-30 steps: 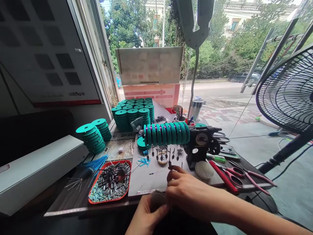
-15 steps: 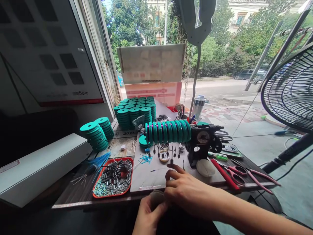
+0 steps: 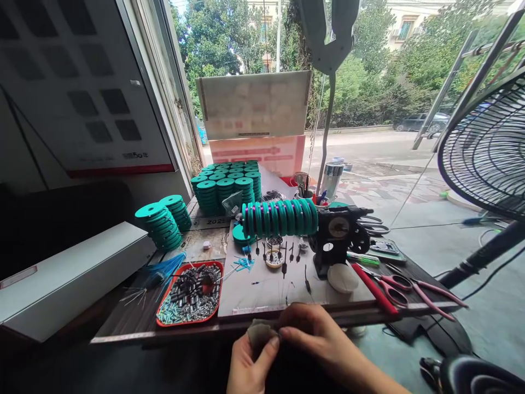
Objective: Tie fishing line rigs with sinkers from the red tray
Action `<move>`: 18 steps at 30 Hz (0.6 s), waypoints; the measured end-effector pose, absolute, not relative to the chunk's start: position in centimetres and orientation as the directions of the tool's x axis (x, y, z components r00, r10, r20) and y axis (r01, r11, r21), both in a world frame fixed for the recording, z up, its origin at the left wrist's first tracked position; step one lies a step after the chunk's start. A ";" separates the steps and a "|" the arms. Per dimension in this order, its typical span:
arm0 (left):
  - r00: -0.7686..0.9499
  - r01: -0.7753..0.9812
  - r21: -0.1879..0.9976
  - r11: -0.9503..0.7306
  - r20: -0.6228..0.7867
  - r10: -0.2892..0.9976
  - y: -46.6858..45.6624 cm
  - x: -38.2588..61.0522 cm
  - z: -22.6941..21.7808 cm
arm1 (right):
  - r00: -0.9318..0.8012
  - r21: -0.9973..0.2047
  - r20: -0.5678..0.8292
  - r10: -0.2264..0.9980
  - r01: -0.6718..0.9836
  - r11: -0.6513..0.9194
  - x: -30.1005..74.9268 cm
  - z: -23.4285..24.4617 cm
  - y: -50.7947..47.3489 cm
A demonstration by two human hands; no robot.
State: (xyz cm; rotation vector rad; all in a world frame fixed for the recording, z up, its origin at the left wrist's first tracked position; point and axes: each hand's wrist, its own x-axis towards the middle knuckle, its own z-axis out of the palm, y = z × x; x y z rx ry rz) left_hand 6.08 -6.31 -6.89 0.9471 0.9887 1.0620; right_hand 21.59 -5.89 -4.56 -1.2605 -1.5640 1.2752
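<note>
Low at the front edge of the table, my left hand (image 3: 249,364) pinches a folded grey-green piece of cloth-like material (image 3: 259,331) between thumb and fingers. My right hand (image 3: 318,335) is closed just beside it, thumb against the fingers; whatever it holds is too small or hidden. Beyond the hands, a row of green foam line spools (image 3: 281,218) sits on a black hand-crank winder (image 3: 334,235). Several small dark weights lie or hang below the spools, one a longer dark piece (image 3: 284,268). Another dark weight (image 3: 307,284) lies farther right with thin line.
An orange-rimmed tray (image 3: 186,323) of small metal and plastic parts stands left, near blue strands (image 3: 164,271) and a long white box (image 3: 74,279). Stacked green spools (image 3: 225,191) fill the back. Right are a white round lump (image 3: 343,278), scissors (image 3: 394,290), pliers (image 3: 437,298) and a fan (image 3: 488,148).
My right hand has drawn back toward my body, down to the left hand, its raised index finger now curled in. The left hand keeps the grey-green piece. The view has shifted slightly.
</note>
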 end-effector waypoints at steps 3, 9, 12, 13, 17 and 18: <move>0.224 -0.250 0.943 0.221 -0.166 0.960 -6.4 6.2 -6.1 | -0.244 -0.986 -0.016 0.970 0.165 0.025 21.1 -4.8 -5.6; 0.312 -0.385 0.803 0.455 -0.351 0.883 -6.3 6.2 -6.0 | -0.355 -0.963 0.108 0.929 0.194 0.186 21.2 -4.5 -5.2; 0.341 -0.434 0.734 0.523 -0.403 0.849 -6.2 6.3 -6.3 | -0.368 -0.954 0.130 0.921 0.205 0.217 21.0 -4.8 -5.3; 0.332 -0.439 0.734 0.518 -0.404 0.853 -6.2 6.3 -6.3 | -0.360 -0.944 0.140 0.922 0.231 0.234 21.0 -4.9 -5.4; 0.204 -0.405 0.813 0.417 -0.365 0.909 -6.6 6.3 -6.5 | -0.126 -0.807 0.345 0.930 0.465 0.362 22.7 -5.1 -6.9; 0.176 -0.390 0.835 0.389 -0.347 0.921 -6.7 6.3 -6.5 | 0.028 -0.756 0.433 0.901 0.556 0.346 23.6 -5.2 -7.2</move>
